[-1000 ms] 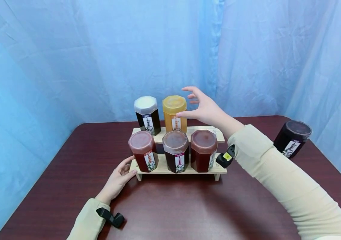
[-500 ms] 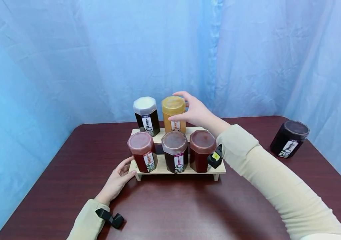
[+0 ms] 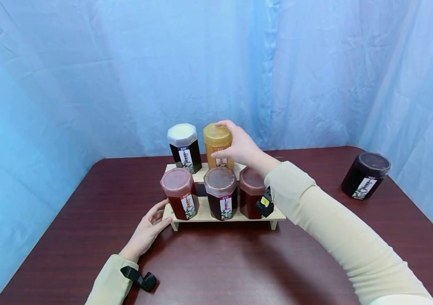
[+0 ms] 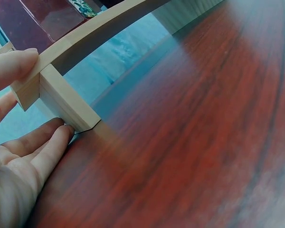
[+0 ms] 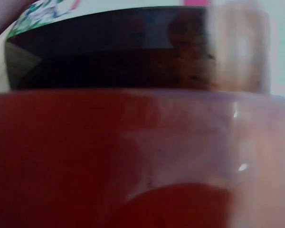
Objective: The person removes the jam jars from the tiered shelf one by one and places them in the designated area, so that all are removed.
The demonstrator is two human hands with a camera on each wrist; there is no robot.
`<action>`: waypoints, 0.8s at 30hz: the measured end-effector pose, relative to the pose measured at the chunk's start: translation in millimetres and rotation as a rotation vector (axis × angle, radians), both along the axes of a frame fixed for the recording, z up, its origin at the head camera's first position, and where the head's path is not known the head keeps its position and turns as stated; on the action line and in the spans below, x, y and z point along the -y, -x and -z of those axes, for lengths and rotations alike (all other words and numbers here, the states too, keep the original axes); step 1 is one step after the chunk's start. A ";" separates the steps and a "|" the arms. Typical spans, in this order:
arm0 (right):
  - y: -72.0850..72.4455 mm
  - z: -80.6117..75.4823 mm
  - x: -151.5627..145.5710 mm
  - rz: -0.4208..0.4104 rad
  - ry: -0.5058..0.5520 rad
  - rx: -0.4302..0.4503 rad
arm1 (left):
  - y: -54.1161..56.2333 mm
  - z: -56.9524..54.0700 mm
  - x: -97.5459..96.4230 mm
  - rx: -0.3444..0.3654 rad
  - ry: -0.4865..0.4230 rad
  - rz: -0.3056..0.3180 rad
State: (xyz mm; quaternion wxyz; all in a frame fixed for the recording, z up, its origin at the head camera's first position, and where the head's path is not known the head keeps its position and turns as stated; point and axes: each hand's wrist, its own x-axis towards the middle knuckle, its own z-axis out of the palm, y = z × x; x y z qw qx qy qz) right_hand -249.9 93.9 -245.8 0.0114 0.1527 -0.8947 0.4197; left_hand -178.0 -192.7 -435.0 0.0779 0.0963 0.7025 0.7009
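My right hand curls round the right side of a yellow jar on the rack's back step, thumb across its front and fingers at its lid. With the left hand I grip the left end of the two-step wooden rack. In the left wrist view the thumb lies on the step's edge and the fingertips touch the rack leg. A white-lidded dark jar stands left of the yellow one. On the front step are a red jar, a dark jar and a dark red jar.
Another dark jar stands alone at the right of the dark red-brown table. Blue curtains hang behind and at the sides. My right forearm passes over the table right of the rack, close to the dark red jar.
The right hand has moved left and closed round the yellow jar, its forearm now partly covering the dark red jar. The left hand keeps its hold on the rack.
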 end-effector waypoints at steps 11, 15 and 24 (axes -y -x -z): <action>-1.9 8.1 3.5 0.019 0.006 -0.048 | 0.3 0.3 0.1 0.006 0.012 -0.012; -1.4 11.5 3.3 0.022 0.009 -0.064 | 0.3 0.7 0.3 0.012 0.016 -0.012; -0.5 14.0 1.5 0.019 0.019 -0.086 | 1.9 1.8 -0.3 0.001 -0.008 -0.002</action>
